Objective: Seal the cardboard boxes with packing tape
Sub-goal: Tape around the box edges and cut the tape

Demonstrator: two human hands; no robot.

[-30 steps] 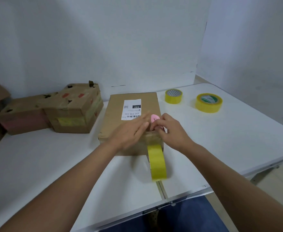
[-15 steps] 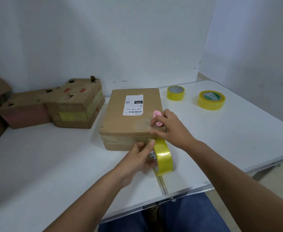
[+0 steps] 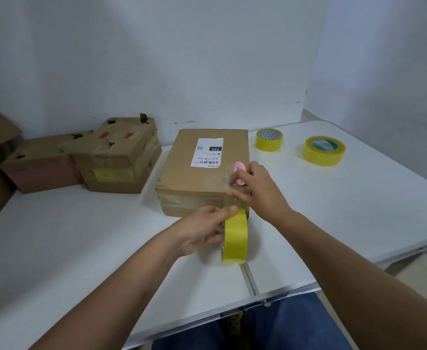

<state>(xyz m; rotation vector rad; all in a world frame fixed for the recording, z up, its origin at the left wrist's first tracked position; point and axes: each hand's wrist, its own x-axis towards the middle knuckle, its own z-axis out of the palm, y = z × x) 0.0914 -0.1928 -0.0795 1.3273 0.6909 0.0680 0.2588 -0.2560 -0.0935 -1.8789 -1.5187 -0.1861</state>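
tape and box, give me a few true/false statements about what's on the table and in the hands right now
1. The left hand holds a yellow tape roll in front of the labelled box. True.
2. The right hand holds a blue cutter. False: the cutter is pink.
3. Two spare rolls lie on the table right of the box. True.
4. The held roll lies flat. False: it stands on edge.
5. The box has no label. False: a white label is on top.

We see a matt brown cardboard box (image 3: 202, 170) with a paper label (image 3: 209, 152), glossy yellow tape roll (image 3: 235, 234), smooth white table (image 3: 358, 210).
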